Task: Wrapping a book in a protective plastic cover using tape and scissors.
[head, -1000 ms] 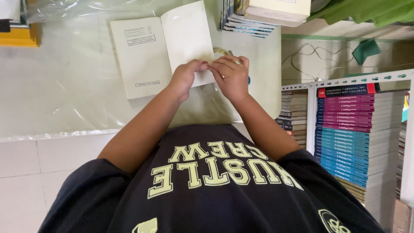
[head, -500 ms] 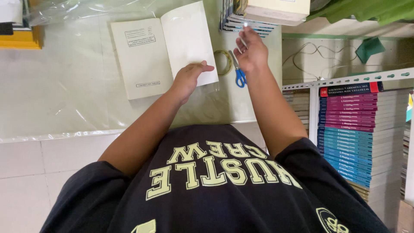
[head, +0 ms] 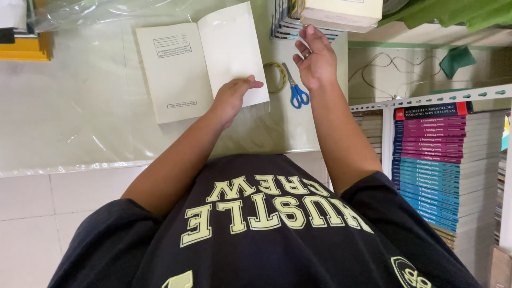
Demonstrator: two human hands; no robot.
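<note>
Pale green surface (head: 80, 117), covered by a sheet of clear, glossy plastic film (head: 64, 138) whose near edge lies along the white tiled floor (head: 32, 213).

Right of the surface: a metal rack holding a tall stack of magenta and blue paperback books (head: 432, 160), spines outward.

On the surface, an open cream-paged book (head: 181, 69) lies flat, pages up, its right-hand page blank.

Far edge: a stack of thin booklets (head: 298, 26) with a thick cream-coloured book (head: 341, 13) resting on top.

Left hand (head: 232, 98): palm down, fingers flat, pressing the near right corner of the open book; it grips nothing.

Right hand (head: 316, 58): raised above the surface, open, fingers loosely spread, empty, its fingertips just short of the booklet stack.

Blue-handled scissors (head: 294, 88) lie closed on the surface, just beneath the right hand, between the open book and the surface's right edge.

Roll of clear adhesive tape (head: 275, 77): flat, just left of the scissors, touching the book's right edge.
</note>
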